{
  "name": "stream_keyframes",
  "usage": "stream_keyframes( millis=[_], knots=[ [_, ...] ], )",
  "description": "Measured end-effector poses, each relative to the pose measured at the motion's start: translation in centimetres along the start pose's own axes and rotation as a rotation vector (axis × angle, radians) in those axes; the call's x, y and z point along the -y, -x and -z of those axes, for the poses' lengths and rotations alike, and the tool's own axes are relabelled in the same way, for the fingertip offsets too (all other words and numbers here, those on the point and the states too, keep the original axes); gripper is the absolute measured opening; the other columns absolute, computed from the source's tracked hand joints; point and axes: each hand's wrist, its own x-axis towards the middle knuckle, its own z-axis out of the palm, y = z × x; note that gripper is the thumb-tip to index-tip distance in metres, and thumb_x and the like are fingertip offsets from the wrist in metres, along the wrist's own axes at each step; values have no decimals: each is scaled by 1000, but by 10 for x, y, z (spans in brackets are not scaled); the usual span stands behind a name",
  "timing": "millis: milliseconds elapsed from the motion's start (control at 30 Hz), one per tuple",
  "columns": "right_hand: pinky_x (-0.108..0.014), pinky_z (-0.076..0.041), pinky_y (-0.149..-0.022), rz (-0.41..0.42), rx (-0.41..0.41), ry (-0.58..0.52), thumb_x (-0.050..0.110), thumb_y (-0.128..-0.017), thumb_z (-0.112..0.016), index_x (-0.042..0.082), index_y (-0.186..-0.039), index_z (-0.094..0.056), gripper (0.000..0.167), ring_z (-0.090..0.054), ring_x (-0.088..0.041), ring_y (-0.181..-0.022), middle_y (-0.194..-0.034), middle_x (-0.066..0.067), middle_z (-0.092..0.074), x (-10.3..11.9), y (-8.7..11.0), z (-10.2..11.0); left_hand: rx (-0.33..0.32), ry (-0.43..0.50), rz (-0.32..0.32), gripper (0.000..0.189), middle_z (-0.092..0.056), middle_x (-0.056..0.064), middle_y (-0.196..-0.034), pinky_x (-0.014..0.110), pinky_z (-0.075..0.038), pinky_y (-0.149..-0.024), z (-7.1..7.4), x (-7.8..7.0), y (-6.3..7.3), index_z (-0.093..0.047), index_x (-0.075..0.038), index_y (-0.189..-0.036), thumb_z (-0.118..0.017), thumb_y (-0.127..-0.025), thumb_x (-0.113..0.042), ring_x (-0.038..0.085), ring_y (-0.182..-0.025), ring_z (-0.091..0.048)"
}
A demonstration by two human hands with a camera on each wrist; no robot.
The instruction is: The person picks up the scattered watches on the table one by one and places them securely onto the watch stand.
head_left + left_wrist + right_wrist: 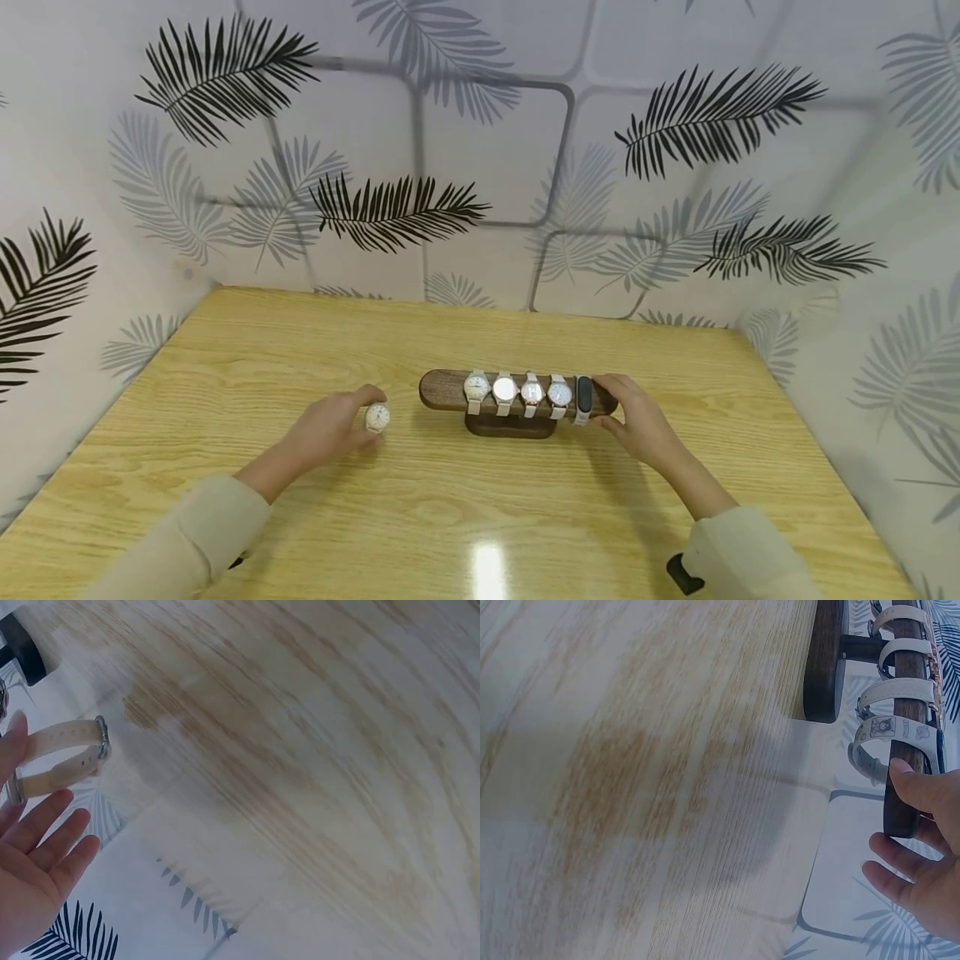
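My left hand (330, 429) pinches a watch (377, 417) with a round white dial, to the left of the stand. In the left wrist view its pale strap (64, 735) forms a buckled loop between thumb and fingers. A dark wooden watch stand (442, 390) has a horizontal bar on a base (510, 427). Several white-strapped watches (505, 389) sit around that bar, with a black-faced fitness band (584, 394) at their right. My right hand (637, 421) grips the bar's right end, thumb on one side and fingers on the other, beside the fitness band's decorated strap (892, 729).
Everything stands on a light wood-grain table (360, 517). Behind and beside it hangs a pale wall covering (480, 125) with leaf prints. Bare bar shows at the stand's left end. A black strap piece (684, 575) hangs below the right sleeve (742, 550).
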Motion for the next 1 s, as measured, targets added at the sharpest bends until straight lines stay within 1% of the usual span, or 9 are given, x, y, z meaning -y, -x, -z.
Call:
stream_keyframes(
  millis=[133, 167, 200, 233, 367, 533, 700, 833, 1000],
  knots=[
    [-51, -46, -93, -2, -1, 0, 1, -76, -73, -7, -125, -51, 54, -53, -41, -112, -121, -24, -54, -1, 0, 0, -69, 154, 38, 50, -65, 21, -110, 37, -52, -64, -5, -2, -5, -51, -3, -124, -71, -82, -19, 28, -74, -65],
    [-51, -46, -93, -2, -1, -1, 1, -76, -72, -7, -125, -51, 54, -53, -41, -112, -121, -24, -54, -2, 0, 0, -87, 185, 42, 49, -63, 22, -115, 41, -53, -70, -7, -3, -7, -51, -3, -124, -71, -82, -19, 32, -85, -66],
    [-51, -46, -93, -1, -1, -1, 1, -77, -72, -7, -125, -51, 54, -53, -41, -112, -122, -24, -54, -2, 0, 0, -102, 218, 42, 49, -61, 24, -119, 45, -53, -77, -8, -3, -9, -51, -2, -123, -71, -82, -18, 36, -98, -63],
    [-51, -46, -93, -1, -2, -1, 2, -77, -72, -7, -125, -51, 54, -53, -41, -113, -122, -24, -54, -2, 0, 0, -113, 249, 44, 49, -61, 24, -119, 48, -52, -83, -9, -4, -12, -51, -2, -123, -72, -81, -18, 39, -108, -59],
    [-51, -46, -93, 1, -5, -4, 2, -77, -72, -7, -125, -51, 53, -53, -40, -112, -122, -24, -54, -2, 0, 0, -136, 357, 64, 49, -60, 25, -120, 49, -51, -86, -14, -8, -22, -51, -2, -122, -72, -81, -16, 40, -112, -57],
    [-50, -47, -92, 8, -10, -7, 1, -77, -72, -7, -124, -52, 53, -54, -40, -112, -121, -24, -55, -1, 0, -1, -187, 397, 74, 52, -60, 25, -119, 51, -49, -89, -18, -17, -32, -51, 0, -123, -73, -79, -17, 40, -112, -57],
    [-50, -47, -92, 15, -18, -7, 1, -76, -73, -7, -124, -52, 52, -54, -40, -111, -120, -24, -55, 0, 0, -1, -215, 492, 85, 54, -60, 24, -119, 50, -47, -93, -22, -23, -40, -48, 0, -124, -73, -79, -15, 37, -116, -55],
    [-50, -47, -91, 11, -16, -3, 2, -77, -72, -6, -125, -52, 53, -54, -40, -112, -121, -23, -54, 1, 0, -1, -236, 515, 73, 55, -60, 23, -120, 51, -45, -96, -24, -25, -43, -48, 0, -124, -74, -77, -13, 37, -117, -54],
    [-50, -47, -92, 4, -12, -5, 1, -77, -72, -5, -126, -51, 53, -53, -40, -112, -122, -23, -54, 1, 1, 0, -248, 536, 56, 52, -61, 21, -119, 48, -47, -94, -27, -27, -44, -52, 0, -120, -75, -75, -12, 36, -115, -56]
  ],
)
